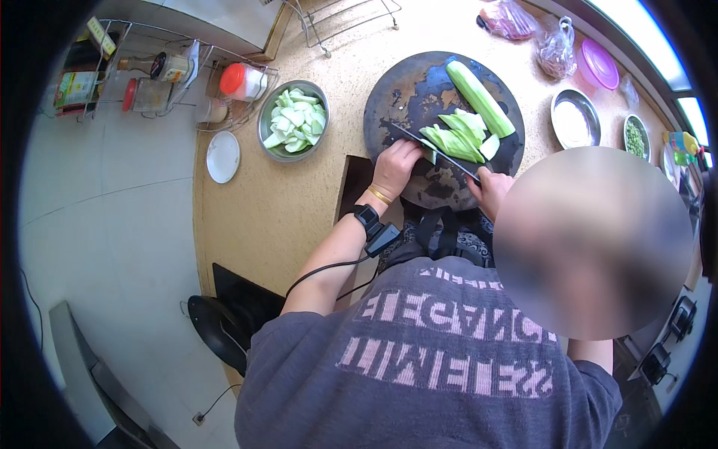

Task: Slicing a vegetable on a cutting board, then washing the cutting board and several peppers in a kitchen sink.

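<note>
A kitchen knife lies slantwise over a round dark chopping board, its handle in my right hand. My left hand rests its fingertips on a small pale green vegetable piece at the near side of the blade. Just beyond the knife are several sliced green pieces, overlapping in a pile. A long peeled green vegetable, perhaps a cucumber or gourd, lies on the board's right part. To the left stands a metal bowl full of cut pale green pieces.
A small white dish and a wire rack with jars are at left. Behind at right are plastic bags, a pink lidded container, a metal bowl and a bowl of green peas. A black wok is at lower left.
</note>
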The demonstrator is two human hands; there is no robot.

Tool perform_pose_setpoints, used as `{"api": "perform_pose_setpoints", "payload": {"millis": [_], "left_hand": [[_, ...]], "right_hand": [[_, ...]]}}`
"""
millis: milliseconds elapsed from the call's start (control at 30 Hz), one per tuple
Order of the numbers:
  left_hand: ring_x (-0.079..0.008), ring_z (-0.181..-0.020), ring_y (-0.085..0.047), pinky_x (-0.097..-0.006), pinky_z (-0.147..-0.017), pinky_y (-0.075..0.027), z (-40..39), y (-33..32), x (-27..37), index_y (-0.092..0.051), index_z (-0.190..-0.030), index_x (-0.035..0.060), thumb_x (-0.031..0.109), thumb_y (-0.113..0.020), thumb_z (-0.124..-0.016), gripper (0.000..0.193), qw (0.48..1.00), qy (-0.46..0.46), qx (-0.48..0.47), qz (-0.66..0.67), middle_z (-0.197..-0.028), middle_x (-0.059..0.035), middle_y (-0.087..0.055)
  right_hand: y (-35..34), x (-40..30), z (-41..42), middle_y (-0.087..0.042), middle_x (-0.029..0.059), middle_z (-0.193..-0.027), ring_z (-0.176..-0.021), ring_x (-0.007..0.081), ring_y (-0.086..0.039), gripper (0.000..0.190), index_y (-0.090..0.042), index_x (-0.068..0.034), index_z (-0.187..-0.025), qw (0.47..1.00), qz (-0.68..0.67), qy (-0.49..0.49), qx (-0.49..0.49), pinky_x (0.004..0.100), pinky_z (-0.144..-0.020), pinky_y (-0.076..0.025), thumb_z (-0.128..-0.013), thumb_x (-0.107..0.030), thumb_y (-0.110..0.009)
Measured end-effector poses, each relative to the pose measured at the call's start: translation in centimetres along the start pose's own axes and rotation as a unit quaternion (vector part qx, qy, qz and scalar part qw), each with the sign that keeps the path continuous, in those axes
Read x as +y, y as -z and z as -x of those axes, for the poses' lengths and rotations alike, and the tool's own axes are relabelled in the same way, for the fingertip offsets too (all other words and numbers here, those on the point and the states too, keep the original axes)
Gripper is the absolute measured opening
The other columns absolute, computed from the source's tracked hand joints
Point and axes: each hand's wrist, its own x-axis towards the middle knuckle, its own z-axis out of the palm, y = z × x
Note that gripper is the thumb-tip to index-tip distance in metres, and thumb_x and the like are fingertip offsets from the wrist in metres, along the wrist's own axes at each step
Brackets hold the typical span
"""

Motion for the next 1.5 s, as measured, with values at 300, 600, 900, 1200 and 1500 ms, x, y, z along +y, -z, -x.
{"api": "perform_pose_setpoints", "payload": {"millis": [300, 600, 900, 1200, 1500], "left_hand": [[-0.0265, -0.081, -0.063, -0.0354, -0.070, -0.053, 0.5, -0.1, 0.0, -0.067, -0.084, 0.0062, 0.005, -0.067, -0.076, 0.009, 0.999, 0.017, 0.038, -0.007, -0.086, -0.0075, -0.064], [-0.0267, -0.080, -0.063, -0.0350, -0.069, -0.053, 0.6, -0.3, -0.2, -0.067, -0.084, 0.0055, 0.005, -0.068, -0.074, 0.010, 0.998, 0.014, 0.053, 0.005, -0.086, -0.0076, -0.065], [-0.0258, -0.081, -0.064, -0.0341, -0.069, -0.054, 0.2, -0.2, -0.3, -0.067, -0.085, 0.0056, 0.004, -0.068, -0.074, 0.011, 0.998, 0.006, 0.067, 0.002, -0.086, -0.0071, -0.065], [-0.0255, -0.081, -0.064, -0.0339, -0.069, -0.054, 1.0, -0.4, -0.8, -0.067, -0.085, 0.0056, 0.004, -0.068, -0.073, 0.012, 0.998, 0.008, 0.059, -0.012, -0.087, -0.0070, -0.065], [-0.0240, -0.086, -0.063, -0.0330, -0.070, -0.054, 1.4, -0.7, -1.2, -0.067, -0.086, 0.0052, 0.005, -0.059, -0.072, 0.017, 0.998, -0.001, 0.057, -0.026, -0.092, -0.0068, -0.065]], "right_hand": [[1.5, -0.9, -0.2, -0.062, 0.0211, -0.063, -0.062, 0.0403, -0.064, 0.039, -0.054, -0.003, -0.078, 1.000, 0.001, 0.029, -0.010, 0.0505, -0.058, -0.053, -0.094, -0.038, -0.056], [1.3, -0.8, -0.9, -0.063, 0.0217, -0.065, -0.064, 0.0407, -0.065, 0.040, -0.056, -0.002, -0.076, 1.000, -0.007, 0.015, -0.019, 0.0510, -0.061, -0.053, -0.094, -0.039, -0.056], [-1.9, 0.3, -1.9, -0.061, 0.0244, -0.064, -0.068, 0.0426, -0.065, 0.041, -0.057, -0.001, -0.075, 0.999, -0.043, -0.009, 0.001, 0.0514, -0.063, -0.053, -0.094, -0.038, -0.057], [3.8, -0.6, -0.2, -0.061, 0.0262, -0.065, -0.066, 0.0434, -0.063, 0.043, -0.056, 0.001, -0.075, 0.998, -0.017, -0.001, -0.066, 0.0515, -0.064, -0.051, -0.094, -0.038, -0.057], [3.3, -0.2, -0.9, -0.061, 0.0261, -0.065, -0.068, 0.0438, -0.064, 0.045, -0.059, 0.002, -0.073, 0.996, -0.043, 0.000, -0.074, 0.0512, -0.065, -0.052, -0.094, -0.038, -0.057]]}}
